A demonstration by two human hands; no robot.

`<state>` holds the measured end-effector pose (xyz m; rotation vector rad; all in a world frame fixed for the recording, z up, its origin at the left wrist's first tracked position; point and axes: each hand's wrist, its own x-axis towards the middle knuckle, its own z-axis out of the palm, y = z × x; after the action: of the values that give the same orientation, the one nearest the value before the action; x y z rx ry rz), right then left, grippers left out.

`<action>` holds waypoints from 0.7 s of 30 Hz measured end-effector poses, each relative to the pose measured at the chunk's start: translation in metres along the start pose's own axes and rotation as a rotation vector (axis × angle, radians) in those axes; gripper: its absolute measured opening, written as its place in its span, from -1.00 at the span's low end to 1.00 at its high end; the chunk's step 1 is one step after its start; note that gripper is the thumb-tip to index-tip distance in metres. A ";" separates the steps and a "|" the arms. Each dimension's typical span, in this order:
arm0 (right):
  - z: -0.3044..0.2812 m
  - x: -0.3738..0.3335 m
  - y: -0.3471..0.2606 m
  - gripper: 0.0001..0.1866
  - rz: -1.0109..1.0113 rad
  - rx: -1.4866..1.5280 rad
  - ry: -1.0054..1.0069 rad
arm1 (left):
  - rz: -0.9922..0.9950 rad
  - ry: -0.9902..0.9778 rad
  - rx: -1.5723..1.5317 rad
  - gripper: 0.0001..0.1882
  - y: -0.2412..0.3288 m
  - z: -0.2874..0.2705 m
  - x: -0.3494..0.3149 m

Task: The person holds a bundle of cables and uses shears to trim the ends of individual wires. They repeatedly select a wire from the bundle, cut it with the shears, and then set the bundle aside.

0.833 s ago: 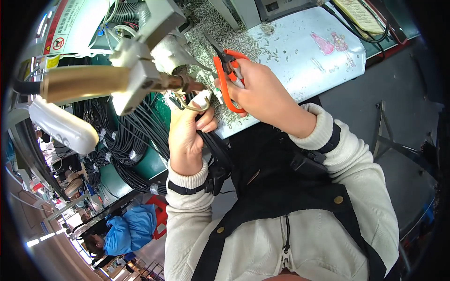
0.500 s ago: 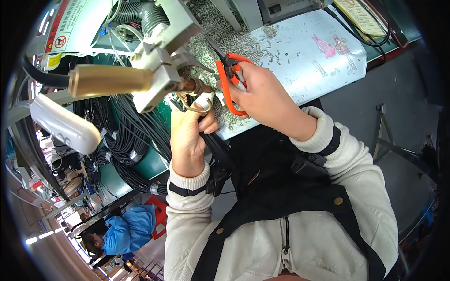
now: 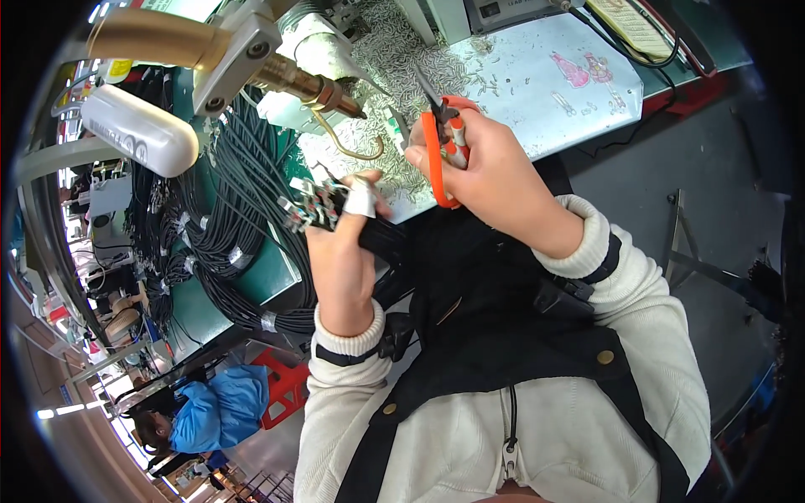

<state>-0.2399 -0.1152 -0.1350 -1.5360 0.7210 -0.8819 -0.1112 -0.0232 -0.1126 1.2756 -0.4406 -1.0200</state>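
My left hand [image 3: 342, 264] is closed round a bundle of black cables [image 3: 384, 239]. Stripped coloured wire ends and small metal connectors [image 3: 312, 205] stick out beside its thumb, which has a white wrap [image 3: 360, 199]. My right hand [image 3: 495, 172] grips scissors [image 3: 438, 155] with orange handles, blades pointing up and away. A small grey-green piece [image 3: 397, 127] shows by its fingertips; I cannot tell if they hold it. Between and beyond my hands hangs a clamped soldering iron [image 3: 314, 86] with a brown-gold handle and a curved brass tube [image 3: 344, 149].
Many small metal pieces [image 3: 394, 42] litter the pale work surface [image 3: 537, 101]. Coils of black cable [image 3: 239, 193] lie on the green bench at left. A rounded white fixture [image 3: 138, 130] juts in. Beyond, a person in blue [image 3: 220, 411] sits on a red stool [image 3: 287, 387].
My left hand has drawn down from the iron's tip with the cable bundle, bringing its wire ends into view. My right hand has shifted slightly right with the scissors. The head view has also shifted.
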 end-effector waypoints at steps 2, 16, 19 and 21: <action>0.001 -0.007 -0.009 -0.81 -0.072 -0.039 -0.001 | 0.067 -0.178 0.106 -0.86 -0.006 -0.005 -0.008; -0.011 -0.020 -0.024 -0.83 0.167 0.271 -0.263 | -0.073 -0.235 0.117 -0.81 -0.002 0.003 -0.032; -0.015 -0.019 -0.023 -0.84 0.220 0.172 -0.208 | -0.043 -0.195 0.012 -0.81 -0.005 -0.004 -0.027; -0.012 -0.024 -0.024 -0.86 0.168 0.079 -0.197 | 0.286 -0.167 0.361 -0.81 -0.014 -0.008 -0.023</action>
<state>-0.2635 -0.0975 -0.1136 -1.4456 0.6537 -0.6171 -0.1221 0.0007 -0.1226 1.3999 -0.9415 -0.8280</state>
